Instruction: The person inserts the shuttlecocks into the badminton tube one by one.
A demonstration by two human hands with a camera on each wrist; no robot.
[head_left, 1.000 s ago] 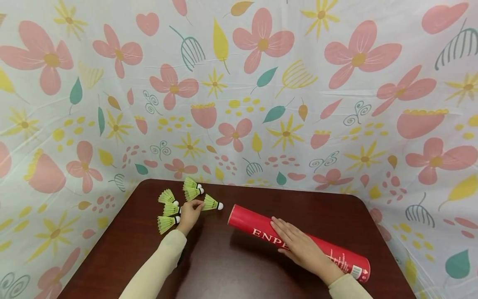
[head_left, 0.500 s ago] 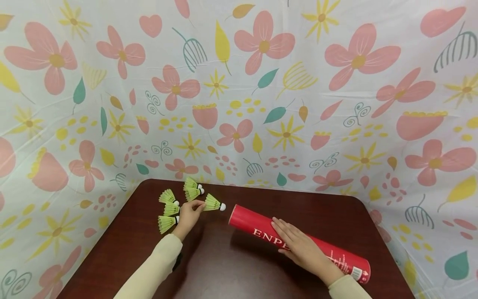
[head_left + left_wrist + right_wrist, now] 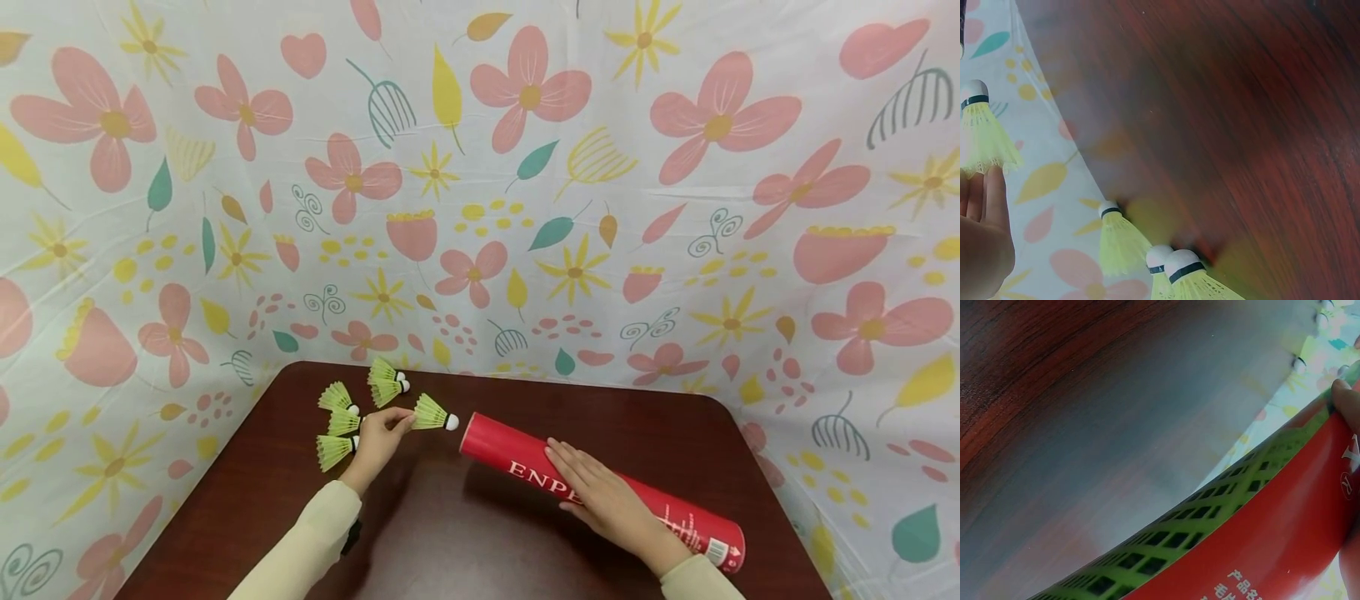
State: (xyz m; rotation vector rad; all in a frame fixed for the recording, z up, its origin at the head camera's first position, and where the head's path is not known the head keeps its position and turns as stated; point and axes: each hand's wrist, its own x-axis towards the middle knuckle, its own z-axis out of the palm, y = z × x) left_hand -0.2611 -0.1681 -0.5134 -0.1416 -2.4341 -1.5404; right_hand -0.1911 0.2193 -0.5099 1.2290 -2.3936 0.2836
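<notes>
My left hand point(image 3: 381, 443) pinches a yellow-green shuttlecock point(image 3: 432, 413) by its skirt rim. Its white cork points right, just short of the left end of a red shuttlecock tube point(image 3: 501, 442). The left wrist view also has the held shuttlecock point(image 3: 984, 131), with the fingers at its skirt. My right hand point(image 3: 600, 496) holds the tube across its middle, fingers over the top and thumb on the near side. The tube lies slanted, its right end nearer me. A green grid-patterned band shows on the tube point(image 3: 1272, 531) in the right wrist view. The tube's inside is hidden.
Several loose shuttlecocks lie at the table's back left: a pair point(image 3: 386, 382) near the far edge, and others point(image 3: 335, 451) left of my left hand. The dark brown table point(image 3: 442, 533) has rounded far corners. A flower-print cloth point(image 3: 480, 200) hangs behind it.
My left hand has moved the shuttlecock slightly right and toward me, nearer the tube's left end. The right hand and the tube have stayed nearly still.
</notes>
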